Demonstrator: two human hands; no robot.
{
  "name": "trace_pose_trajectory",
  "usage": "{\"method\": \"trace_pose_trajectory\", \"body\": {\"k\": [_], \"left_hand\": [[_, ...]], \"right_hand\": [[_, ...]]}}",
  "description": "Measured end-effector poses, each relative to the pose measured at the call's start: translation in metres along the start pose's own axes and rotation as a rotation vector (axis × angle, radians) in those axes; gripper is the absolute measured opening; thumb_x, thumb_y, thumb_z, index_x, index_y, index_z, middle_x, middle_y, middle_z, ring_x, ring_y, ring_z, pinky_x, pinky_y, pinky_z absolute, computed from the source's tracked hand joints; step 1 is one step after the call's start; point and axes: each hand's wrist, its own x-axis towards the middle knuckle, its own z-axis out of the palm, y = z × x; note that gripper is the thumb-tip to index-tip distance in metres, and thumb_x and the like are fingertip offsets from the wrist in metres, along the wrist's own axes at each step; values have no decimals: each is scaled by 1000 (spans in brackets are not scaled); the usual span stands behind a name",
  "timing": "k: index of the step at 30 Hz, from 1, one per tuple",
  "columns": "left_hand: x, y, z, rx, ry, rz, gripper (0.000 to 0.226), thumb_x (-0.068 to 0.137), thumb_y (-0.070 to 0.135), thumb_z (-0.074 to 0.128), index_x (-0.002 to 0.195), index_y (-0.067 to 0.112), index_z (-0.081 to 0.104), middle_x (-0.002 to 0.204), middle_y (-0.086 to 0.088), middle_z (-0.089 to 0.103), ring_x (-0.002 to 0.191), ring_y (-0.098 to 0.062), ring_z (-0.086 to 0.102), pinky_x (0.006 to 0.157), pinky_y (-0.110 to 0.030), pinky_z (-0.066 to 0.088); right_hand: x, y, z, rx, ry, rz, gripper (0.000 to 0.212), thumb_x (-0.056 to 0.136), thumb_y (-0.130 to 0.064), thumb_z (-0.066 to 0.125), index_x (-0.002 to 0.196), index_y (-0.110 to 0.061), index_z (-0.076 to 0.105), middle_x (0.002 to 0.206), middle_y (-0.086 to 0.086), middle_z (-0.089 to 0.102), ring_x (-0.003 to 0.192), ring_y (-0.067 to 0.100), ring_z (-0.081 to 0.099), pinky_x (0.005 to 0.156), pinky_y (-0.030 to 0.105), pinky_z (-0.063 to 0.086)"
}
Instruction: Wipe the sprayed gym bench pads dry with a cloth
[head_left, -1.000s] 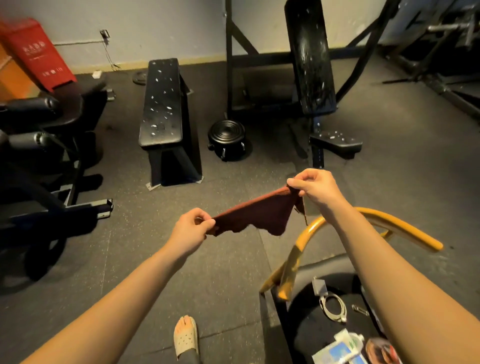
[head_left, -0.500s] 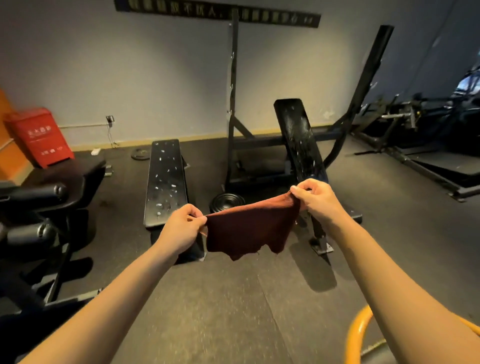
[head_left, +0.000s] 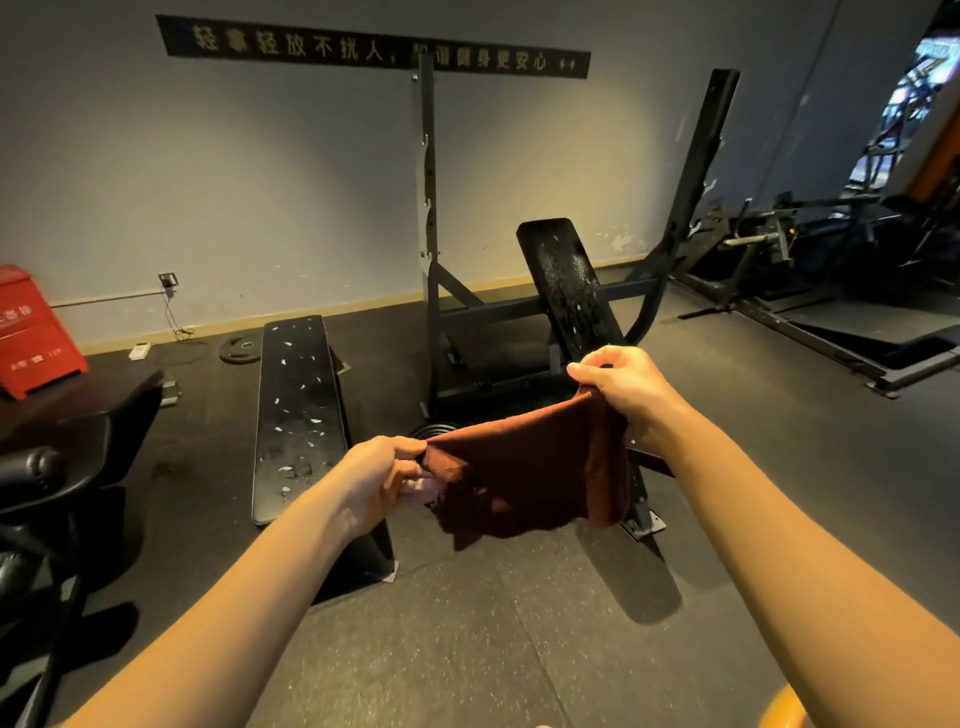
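A dark red cloth (head_left: 524, 467) hangs stretched between my hands in mid-air. My left hand (head_left: 382, 480) pinches its left corner and my right hand (head_left: 621, 387) pinches its right corner, a little higher. Ahead on the left stands a flat black bench pad (head_left: 296, 410) dotted with white spray drops. Behind the cloth rises an inclined black back pad (head_left: 571, 283), also speckled with spray; its seat is hidden by the cloth.
A black rack frame (head_left: 428, 234) surrounds the inclined bench. A weight plate (head_left: 239, 349) lies by the wall, a red box (head_left: 31, 332) stands at far left, dark padded machines (head_left: 57, 467) at left, more equipment (head_left: 810, 270) at right. A yellow curved edge (head_left: 784, 709) shows bottom right.
My view has lifted from the floor and the yellow-rimmed cart toward the benches and wall. Both hands still hold the cloth, which now hangs in a deeper fold, nearer the benches.
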Motion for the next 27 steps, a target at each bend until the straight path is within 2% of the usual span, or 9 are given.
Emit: {"method": "trace_pose_trajectory", "body": {"k": [2,4,8,12,16,20,21,24,27], "left_hand": [[30,9,7,-85,-14,-45,13,98,12,48,95,10,61,75,-10,58,60,-19,52,66,-34,49],[62,21,16,-89,12,-36,10,96,8,54,96,9,64,75,-8,59,60,-16,53,59,-29,47],[120,57,35,2,-8,25,26,89,-6,63,114,-1,72,104,-22,75,82,-26,73,64,-30,62],[180,99,57,228,-120,18,26,89,-1,69,115,-1,73,111,-22,74,103,-33,72,96,-39,59],[240,114,85,251,-122,-31,24,94,4,63,116,-3,69,98,-20,71,85,-26,70,75,-32,59],[296,122,109,141,-119,-19,11,97,4,51,95,1,61,83,-23,66,82,-33,60,57,-23,34],[313,125,112,100,-100,-21,8,97,4,51,93,3,58,80,-22,64,77,-32,61,57,-22,36],[357,139,114,-86,-77,-33,9,96,2,56,100,1,64,81,-16,69,67,-24,69,59,-26,56],[395,163,109,-231,-153,-69,28,89,2,64,117,-2,67,105,-15,74,90,-23,75,79,-33,60]], "right_hand": [[27,3,-5,89,27,12,12,93,-25,72,96,-14,73,89,7,72,84,22,68,86,44,58],[61,6,-13,117,83,-32,5,92,-20,73,94,-15,74,93,4,69,89,18,65,79,33,53],[136,-1,-38,159,89,-71,7,91,-10,71,96,-14,74,89,1,68,81,12,62,64,20,45],[210,-13,-64,159,36,-135,21,88,1,70,91,-19,72,89,5,71,82,14,65,69,21,49],[268,-35,-76,119,-33,-190,22,89,2,70,95,-19,73,95,9,73,85,16,67,77,26,51],[317,-47,-75,6,-73,-243,23,90,0,68,99,-20,74,101,6,74,95,17,68,79,29,50],[330,-48,-75,-2,-73,-239,23,91,0,68,100,-21,74,102,4,74,97,16,68,79,28,50],[367,-46,-75,-4,-45,-210,25,90,0,69,97,-23,76,105,2,73,104,17,67,85,33,52],[401,-44,-76,7,-17,-207,26,88,2,70,97,-22,77,103,4,74,101,17,69,85,33,53]]}}
